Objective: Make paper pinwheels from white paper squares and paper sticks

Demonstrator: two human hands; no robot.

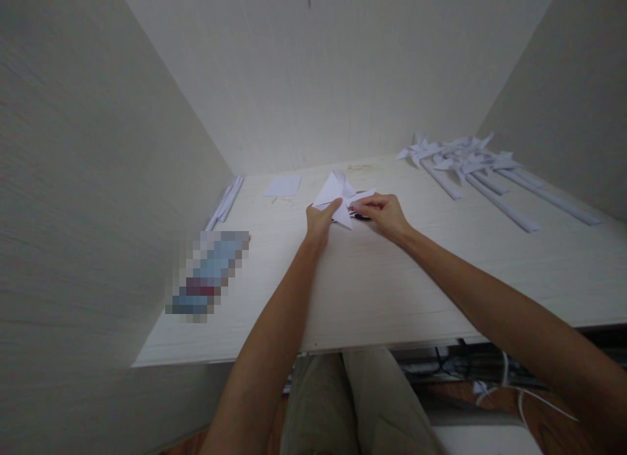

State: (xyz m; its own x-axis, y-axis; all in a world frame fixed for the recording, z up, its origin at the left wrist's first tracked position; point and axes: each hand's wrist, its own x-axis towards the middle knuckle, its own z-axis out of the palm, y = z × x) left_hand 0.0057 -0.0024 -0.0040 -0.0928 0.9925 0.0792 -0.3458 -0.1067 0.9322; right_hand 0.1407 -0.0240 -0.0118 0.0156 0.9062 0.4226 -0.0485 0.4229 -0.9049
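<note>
Centre of frame: left hand (321,221) and right hand (385,215) both pinch a partly folded white paper piece (339,195), pointed flaps raised, resting on the pale wood-grain worktop (372,285). Left grip narrow on a lower flap; right grip closed on the opposite edge. Upper right: finished paper pinwheels (470,162) on flat paper sticks (several done). Upper left: a blank paper square (283,185) and spare paper strips (226,200), unused. The piece looks mid-fold, no stick attached.

Folded paper (337,197) lies mid-desk (392,292), pinwheels (470,164) far right, square sheet (283,186) left.
</note>
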